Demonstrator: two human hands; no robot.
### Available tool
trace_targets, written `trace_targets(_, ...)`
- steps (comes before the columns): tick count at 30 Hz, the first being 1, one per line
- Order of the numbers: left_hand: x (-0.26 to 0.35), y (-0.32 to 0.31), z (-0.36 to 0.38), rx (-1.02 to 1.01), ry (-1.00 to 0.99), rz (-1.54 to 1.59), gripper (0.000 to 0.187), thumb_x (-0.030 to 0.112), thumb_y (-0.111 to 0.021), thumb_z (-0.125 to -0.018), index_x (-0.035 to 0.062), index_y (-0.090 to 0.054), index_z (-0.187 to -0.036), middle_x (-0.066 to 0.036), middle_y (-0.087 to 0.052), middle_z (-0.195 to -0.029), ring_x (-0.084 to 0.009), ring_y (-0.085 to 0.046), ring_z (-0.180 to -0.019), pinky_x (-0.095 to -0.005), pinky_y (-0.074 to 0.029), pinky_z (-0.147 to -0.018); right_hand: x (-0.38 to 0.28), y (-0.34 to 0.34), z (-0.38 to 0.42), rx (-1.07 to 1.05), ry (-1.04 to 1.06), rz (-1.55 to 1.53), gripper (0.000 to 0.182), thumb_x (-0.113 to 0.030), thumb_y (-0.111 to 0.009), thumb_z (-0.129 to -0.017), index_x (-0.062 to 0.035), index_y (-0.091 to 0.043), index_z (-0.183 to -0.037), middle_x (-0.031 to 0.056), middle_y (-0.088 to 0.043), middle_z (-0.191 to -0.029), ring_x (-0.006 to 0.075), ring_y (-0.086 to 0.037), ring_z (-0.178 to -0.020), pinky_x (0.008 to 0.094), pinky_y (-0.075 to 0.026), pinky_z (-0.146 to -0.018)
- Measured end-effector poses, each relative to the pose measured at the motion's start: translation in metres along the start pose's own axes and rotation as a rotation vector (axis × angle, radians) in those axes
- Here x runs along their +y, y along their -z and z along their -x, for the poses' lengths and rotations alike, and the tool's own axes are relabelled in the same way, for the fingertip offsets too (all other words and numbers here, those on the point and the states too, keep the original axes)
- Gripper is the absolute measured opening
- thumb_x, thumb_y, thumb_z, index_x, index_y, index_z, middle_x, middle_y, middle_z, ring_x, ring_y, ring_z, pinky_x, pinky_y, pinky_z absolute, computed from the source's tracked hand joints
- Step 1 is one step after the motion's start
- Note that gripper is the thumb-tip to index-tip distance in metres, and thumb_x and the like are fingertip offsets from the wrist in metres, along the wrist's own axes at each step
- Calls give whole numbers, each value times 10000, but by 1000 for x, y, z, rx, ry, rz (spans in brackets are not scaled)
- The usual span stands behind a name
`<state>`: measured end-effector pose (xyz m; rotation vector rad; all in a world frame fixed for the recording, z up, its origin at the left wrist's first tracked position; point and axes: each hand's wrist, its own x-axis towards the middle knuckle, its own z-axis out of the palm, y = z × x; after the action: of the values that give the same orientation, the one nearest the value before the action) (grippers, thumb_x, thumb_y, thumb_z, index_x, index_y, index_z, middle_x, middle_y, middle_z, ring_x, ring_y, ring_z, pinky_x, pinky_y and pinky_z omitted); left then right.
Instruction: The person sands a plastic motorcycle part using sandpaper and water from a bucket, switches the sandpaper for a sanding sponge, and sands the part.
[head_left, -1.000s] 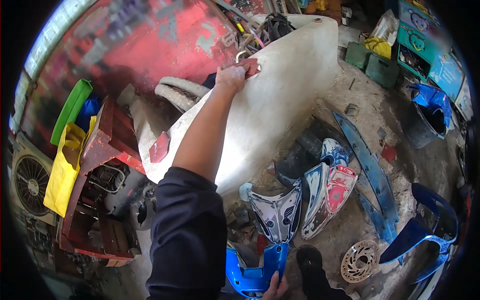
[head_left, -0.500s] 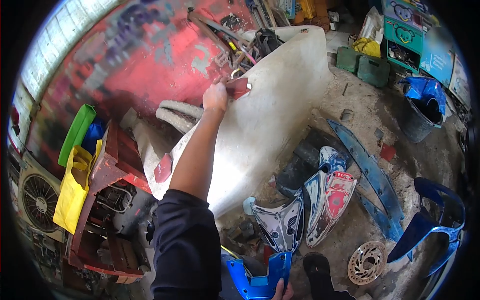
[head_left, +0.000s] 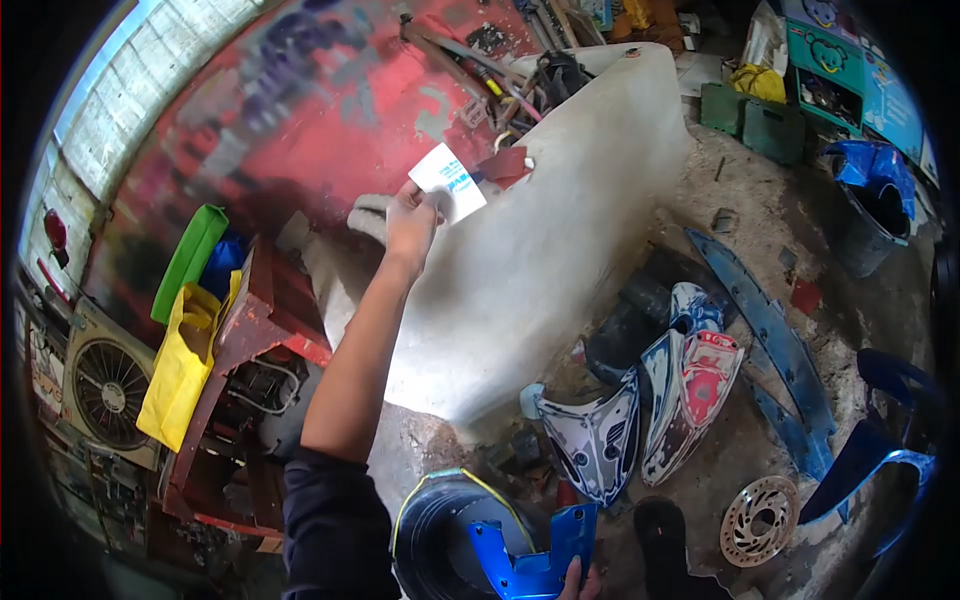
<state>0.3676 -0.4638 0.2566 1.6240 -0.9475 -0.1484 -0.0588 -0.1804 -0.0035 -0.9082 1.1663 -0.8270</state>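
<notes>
Pinching white paper (head_left: pixel 452 188) in our left hand (head_left: pixel 412 222) and gripping a blue part (head_left: pixel 530 575) in our right hand (head_left: pixel 580 583), we seem mid-hold; moving either needs a snug grip.

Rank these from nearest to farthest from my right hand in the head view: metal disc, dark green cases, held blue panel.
1. Blue panel: in the right hand, bottom centre.
2. Metal disc: lower right.
3. Dark green cases: upper right, plainly farthest.
</notes>
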Motion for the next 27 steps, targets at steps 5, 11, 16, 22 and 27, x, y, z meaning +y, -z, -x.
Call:
trace_targets(5, 25, 45, 105, -76, -22, -56, 393, 43, -551, -954, -14, -495, -1339, 2, -584, -793, -59, -509, -644, -263, -404, -557, 22, 19, 15, -214, -110, 83, 360, -279, -562, -1048, 45, -648, -1179, 103, -676, -989, 187, -600, -899, 323, -484, -821)
trace_targets(11, 35, 125, 265, 128, 256, -177, 545, 196, -489, -970, 24, -422, -1483, 1, -541, -980, -88, -473, -807, -232, -418, -741, 7, 4, 24, -232, -40, -18, 350, -305, -577, -1043, -24, -590, -834, -37, -502, -712, 55, -439, -665, 265, -356, -578)
trace_targets(16, 20, 143, 446, 445, 719, 14, 788, 516, -561, -989, 40, -315, -1567, -126, -380, -1455, -233, -423, -1241, -335, -339, -1061, 28, 5, 30, -329, -4, 50, 373, -319, -547, -1061, -48, -533, -805, -59, -454, -730, 45, -397, -694, 254, -322, -600)
trace_targets(22, -27, 102, 624, 247, 724, -655, 684, 280, -569, -1017, 42, -242, -1568, -297, -438, -1312, -426, -467, -1215, -461, -386, -1053, 34, 9, 43, -277, 71, 187, 370, -337, -579, -1043, -12, -602, -868, -36, -526, -748, 59, -461, -698, 260, -383, -621)
trace_targets(27, -4, 82, 621, 418, 526, -537, 327, 14, -595, -928, 12, -669, -1247, -219, -633, -1109, -391, -651, -1016, -429, -526, -883, 49, 19, 41, -255, 141, 314, 396, -356, -638, -1006, 29, -657, -919, 25, -620, -776, 104, -548, -701, 298, -461, -660)
